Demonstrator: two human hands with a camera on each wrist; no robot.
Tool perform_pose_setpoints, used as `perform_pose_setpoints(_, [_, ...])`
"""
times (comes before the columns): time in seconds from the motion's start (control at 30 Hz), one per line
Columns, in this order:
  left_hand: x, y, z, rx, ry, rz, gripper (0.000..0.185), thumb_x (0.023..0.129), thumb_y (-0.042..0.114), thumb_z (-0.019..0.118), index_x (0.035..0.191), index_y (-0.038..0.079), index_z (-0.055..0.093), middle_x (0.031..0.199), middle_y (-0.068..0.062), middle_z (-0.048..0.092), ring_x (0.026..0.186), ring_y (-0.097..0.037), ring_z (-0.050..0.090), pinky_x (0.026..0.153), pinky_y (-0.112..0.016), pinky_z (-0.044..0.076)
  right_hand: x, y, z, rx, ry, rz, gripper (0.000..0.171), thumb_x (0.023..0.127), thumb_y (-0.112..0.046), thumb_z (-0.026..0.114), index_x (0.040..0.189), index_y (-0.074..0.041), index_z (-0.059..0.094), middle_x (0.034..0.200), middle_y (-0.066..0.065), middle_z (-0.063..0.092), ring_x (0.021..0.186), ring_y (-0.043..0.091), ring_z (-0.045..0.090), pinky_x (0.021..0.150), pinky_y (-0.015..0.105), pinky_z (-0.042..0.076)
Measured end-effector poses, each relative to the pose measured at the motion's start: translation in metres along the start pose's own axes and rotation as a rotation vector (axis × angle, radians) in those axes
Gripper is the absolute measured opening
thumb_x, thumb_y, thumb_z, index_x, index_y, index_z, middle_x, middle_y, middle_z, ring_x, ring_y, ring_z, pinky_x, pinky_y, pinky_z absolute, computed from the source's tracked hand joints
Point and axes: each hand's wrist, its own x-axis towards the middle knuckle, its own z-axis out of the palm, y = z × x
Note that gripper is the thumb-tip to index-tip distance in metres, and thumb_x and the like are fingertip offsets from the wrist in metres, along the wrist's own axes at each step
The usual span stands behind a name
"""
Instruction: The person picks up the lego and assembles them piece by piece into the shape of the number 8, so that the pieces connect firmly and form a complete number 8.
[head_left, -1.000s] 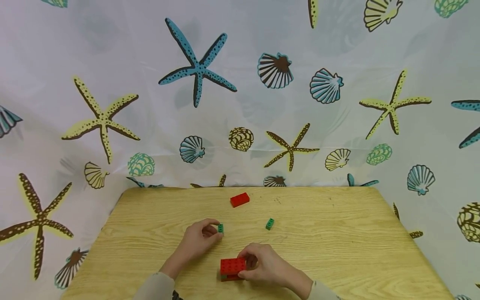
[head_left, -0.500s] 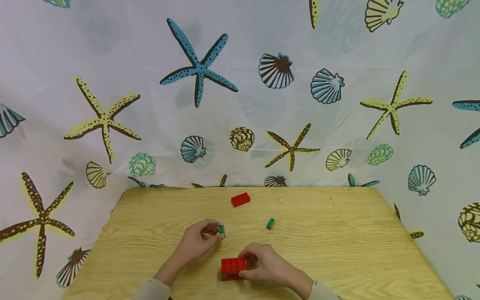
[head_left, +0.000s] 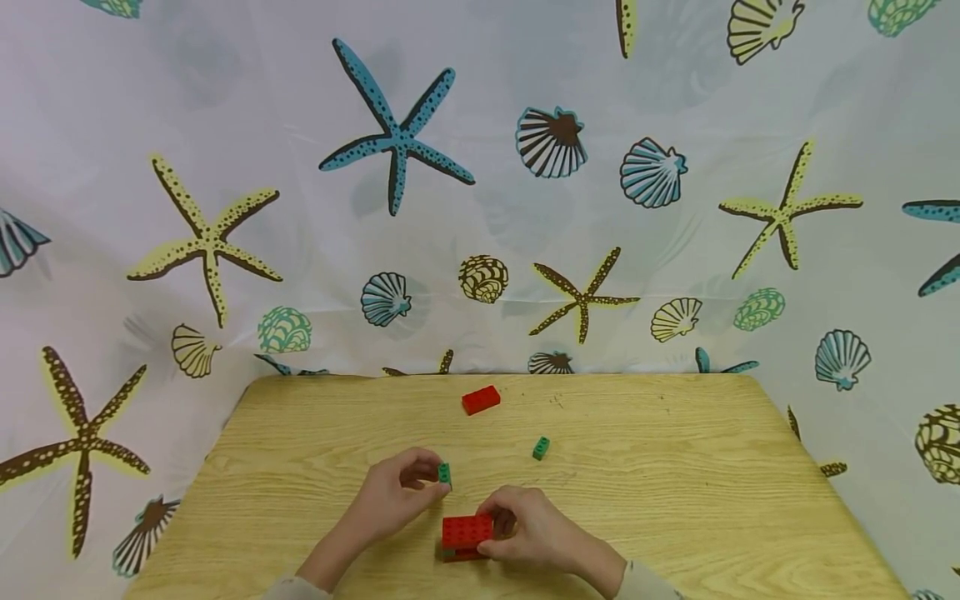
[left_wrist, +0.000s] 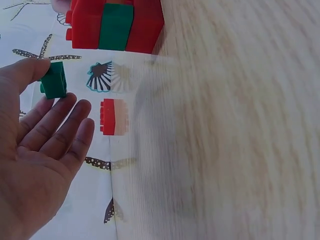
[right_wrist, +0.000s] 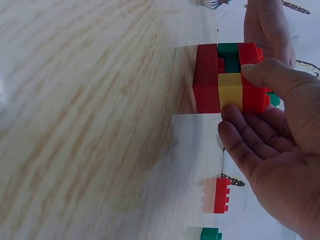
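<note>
My left hand (head_left: 390, 496) pinches a small green toy building brick (head_left: 445, 475) between thumb and fingertips, above the table and just behind the stack. In the left wrist view the other fingers spread loosely below this green brick (left_wrist: 55, 80). My right hand (head_left: 527, 531) grips the right end of a brick stack (head_left: 467, 527) standing on the table. The right wrist view shows its layers: a red brick (right_wrist: 206, 82) at the bottom, a green brick (right_wrist: 228, 49) and a yellow brick (right_wrist: 230, 92) in the middle with a gap between, and a red brick (right_wrist: 254, 102) on top.
Farther back on the wood-grain table (head_left: 675, 467) lies a loose red brick (head_left: 481, 400). Another small green brick (head_left: 541, 448) lies right of centre, beyond the right hand. A curtain (head_left: 480, 192) printed with starfish and shells hangs behind and along both sides.
My left hand has come slightly nearer to me with the small green brick, closer to the stack, and the brick has tilted a little. The right hand and the stack have stayed in place.
</note>
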Motion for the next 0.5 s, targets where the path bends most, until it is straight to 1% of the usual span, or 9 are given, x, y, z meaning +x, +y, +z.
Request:
perform_pose_setpoints(0.2, [-0.008,0.003,0.0,-0.031,-0.028,0.017,0.031,0.093,0.031,0.083,0.117,0.016,0.071,0.11,-0.001,0.077,0.106,-0.018,0.072,0.088,-0.024,0.058,0.002,0.0,0.0,-0.017,0.017,-0.002,0.025,0.091,-0.019,0.084,0.112,-0.012,0.074,0.099,-0.006,0.072,0.084,0.001,0.063,0.077,0.018,0.054])
perform_pose_setpoints(0.5, [-0.018,0.002,0.002,-0.053,-0.055,0.025,0.031,0.094,0.029,0.082,0.118,0.015,0.072,0.111,-0.002,0.077,0.104,-0.014,0.072,0.087,-0.024,0.058,0.004,0.002,-0.001,-0.012,0.023,-0.008,0.023,0.091,-0.019,0.085,0.11,-0.012,0.074,0.098,-0.005,0.072,0.083,0.0,0.063,0.077,0.019,0.055])
